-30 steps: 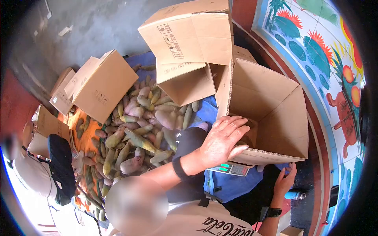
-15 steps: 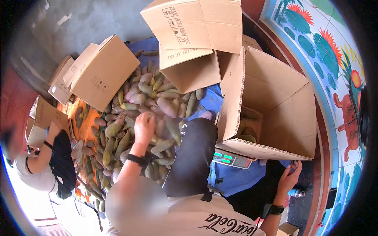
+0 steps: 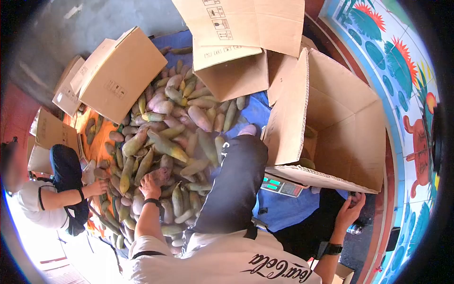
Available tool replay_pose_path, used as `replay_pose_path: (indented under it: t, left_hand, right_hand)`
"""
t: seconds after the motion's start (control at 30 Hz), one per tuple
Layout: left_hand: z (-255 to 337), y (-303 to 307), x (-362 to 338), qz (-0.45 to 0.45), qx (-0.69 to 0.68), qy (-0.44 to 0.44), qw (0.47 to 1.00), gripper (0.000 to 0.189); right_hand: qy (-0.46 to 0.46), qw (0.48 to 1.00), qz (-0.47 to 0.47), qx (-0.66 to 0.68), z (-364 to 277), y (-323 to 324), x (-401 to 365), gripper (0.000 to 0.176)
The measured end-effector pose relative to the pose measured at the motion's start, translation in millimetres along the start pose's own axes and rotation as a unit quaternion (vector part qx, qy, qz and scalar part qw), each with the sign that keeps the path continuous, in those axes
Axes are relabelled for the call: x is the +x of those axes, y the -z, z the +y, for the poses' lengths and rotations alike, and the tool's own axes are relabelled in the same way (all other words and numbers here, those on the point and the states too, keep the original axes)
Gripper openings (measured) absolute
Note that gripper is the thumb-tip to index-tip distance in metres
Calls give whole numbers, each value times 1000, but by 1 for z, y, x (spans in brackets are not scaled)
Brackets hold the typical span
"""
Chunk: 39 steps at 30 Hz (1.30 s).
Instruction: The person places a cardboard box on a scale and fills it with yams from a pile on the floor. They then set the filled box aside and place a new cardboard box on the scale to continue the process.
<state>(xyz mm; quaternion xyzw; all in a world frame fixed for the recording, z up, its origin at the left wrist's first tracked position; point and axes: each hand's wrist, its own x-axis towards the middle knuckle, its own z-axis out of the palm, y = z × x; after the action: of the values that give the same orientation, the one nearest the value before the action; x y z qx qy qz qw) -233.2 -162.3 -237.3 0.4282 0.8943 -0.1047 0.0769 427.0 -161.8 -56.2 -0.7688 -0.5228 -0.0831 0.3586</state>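
My left hand (image 3: 150,186) reaches into a wide heap of long green, yellowish and purple fruits or vegetables (image 3: 165,146). Its fingers are closed on a reddish-purple one (image 3: 161,176). At the lower right, my right hand (image 3: 351,209) has curled fingers beside the bottom corner of a large open cardboard box (image 3: 343,179); what they hold is too small to make out. A few greenish pieces (image 3: 307,163) show inside this box, the rest of its bottom being hidden by the walls. A scale with a lit green display (image 3: 279,185) sits at the box's near side.
Another open carton (image 3: 231,73) stands behind the heap, and a closed-looking carton (image 3: 122,75) at its far left. A co-worker (image 3: 45,201) crouches on the left, one hand at the heap. Blue sheeting (image 3: 288,210) covers the floor; a painted tile wall (image 3: 416,156) runs along the right.
My left hand has moved down and left across the heap, onto the reddish-purple piece. A long green-yellow piece now lies where the hand was. The co-worker's arm has lowered to the heap.
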Motion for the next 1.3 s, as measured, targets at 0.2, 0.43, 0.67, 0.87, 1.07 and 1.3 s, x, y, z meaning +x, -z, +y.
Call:
replay_pose_path:
  t: [0.2,0.43,0.67,0.87,1.07,1.3]
  left_hand:
    - [-1,4,6,-57,-44,65,995,54]
    - [-10,-7,7,-61,23,69,995,51]
    - [-9,-50,-3,-113,90,-3,989,45]
    - [-2,-42,-7,-136,66,9,989,44]
    - [-5,-54,1,-117,90,7,989,53]
    - [25,-11,-12,-164,155,5,974,74]
  right_hand:
    - [-16,1000,-4,-8,4,0,1,49]
    - [-24,1000,-9,2,-1,-1,1,48]
    - [-14,1000,1,-4,3,-1,0,50]
    - [-33,999,-6,-12,-6,1,0,51]
    - [-43,999,-7,-15,-10,1,1,52]
    - [-24,999,12,-19,-5,-4,1,48]
